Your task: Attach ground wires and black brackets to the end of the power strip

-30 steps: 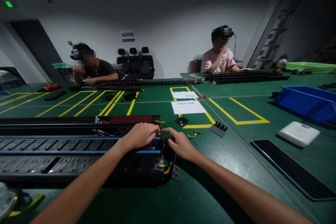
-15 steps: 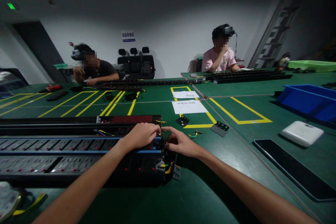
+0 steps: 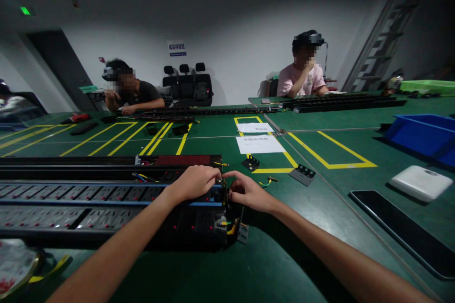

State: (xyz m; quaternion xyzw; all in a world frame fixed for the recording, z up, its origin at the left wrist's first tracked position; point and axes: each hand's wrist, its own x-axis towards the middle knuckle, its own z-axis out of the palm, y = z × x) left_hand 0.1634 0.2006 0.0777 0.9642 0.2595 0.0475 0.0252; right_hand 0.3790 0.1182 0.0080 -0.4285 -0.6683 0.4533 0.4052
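Both hands work the end of the power strip (image 3: pixel 117 194): left hand (image 3: pixel 194 182) curls over it, right hand (image 3: pixel 247 192) pinches at the end. Fitting seems underway; next calls for fine fingertip alignment.

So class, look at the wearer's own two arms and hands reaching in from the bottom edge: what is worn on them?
Nothing is worn: the left hand and right hand are bare, without gloves, rings or a watch. Both forearms are uncovered up to the frame edge, so no sleeves or cuffs show.
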